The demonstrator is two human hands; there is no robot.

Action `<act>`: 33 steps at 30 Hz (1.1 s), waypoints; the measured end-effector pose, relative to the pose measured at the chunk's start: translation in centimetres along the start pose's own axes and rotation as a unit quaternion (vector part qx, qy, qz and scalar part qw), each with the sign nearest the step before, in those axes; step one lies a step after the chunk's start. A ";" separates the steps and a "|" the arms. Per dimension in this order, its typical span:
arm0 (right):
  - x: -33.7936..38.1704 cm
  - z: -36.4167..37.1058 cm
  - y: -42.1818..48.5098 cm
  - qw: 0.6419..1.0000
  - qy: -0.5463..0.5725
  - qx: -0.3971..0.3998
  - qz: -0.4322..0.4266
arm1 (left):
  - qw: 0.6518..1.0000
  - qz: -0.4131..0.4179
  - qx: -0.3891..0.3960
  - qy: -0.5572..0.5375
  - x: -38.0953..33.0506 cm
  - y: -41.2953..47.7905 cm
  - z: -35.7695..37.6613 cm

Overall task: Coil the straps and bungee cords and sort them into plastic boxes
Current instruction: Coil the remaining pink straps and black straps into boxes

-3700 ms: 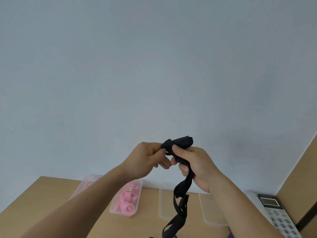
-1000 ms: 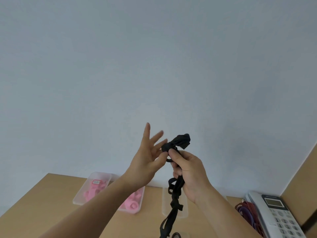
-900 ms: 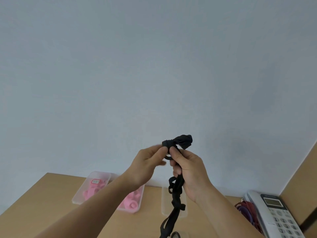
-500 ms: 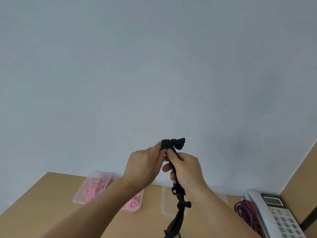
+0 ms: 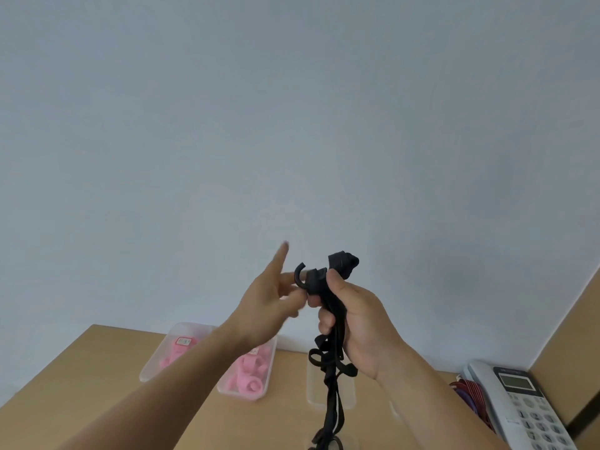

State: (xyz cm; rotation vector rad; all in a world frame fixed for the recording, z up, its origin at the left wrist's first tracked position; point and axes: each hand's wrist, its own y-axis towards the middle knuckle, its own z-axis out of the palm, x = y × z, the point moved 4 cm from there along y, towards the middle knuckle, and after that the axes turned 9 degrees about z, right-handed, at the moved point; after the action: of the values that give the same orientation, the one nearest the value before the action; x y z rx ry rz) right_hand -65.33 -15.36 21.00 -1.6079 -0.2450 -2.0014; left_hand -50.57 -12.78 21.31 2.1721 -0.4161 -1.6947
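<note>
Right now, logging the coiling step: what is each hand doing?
Left hand: open, fingers spread, by the hook; contact unclear.
Right hand: closed on the black bungee cord.

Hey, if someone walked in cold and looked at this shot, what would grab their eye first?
Probably the black strap, bunched in the right hand at centre frame, its hook curling out at the top and its tail hanging toward the desk. The left hand is beside it with fingers spread. Behind, clear boxes at the wall hold bright pink coils.
</note>
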 end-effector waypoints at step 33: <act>-0.4 0.3 0.2 0.992 0.066 -0.099 0.038 | 0.737 0.435 -0.060 0.513 -1.7 -0.8 1.4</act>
State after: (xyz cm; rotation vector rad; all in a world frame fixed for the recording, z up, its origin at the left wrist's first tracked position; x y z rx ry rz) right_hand -64.96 -15.26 20.64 -1.5688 0.0665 -2.1175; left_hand -52.31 -11.44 22.16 1.9204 -0.7604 0.0499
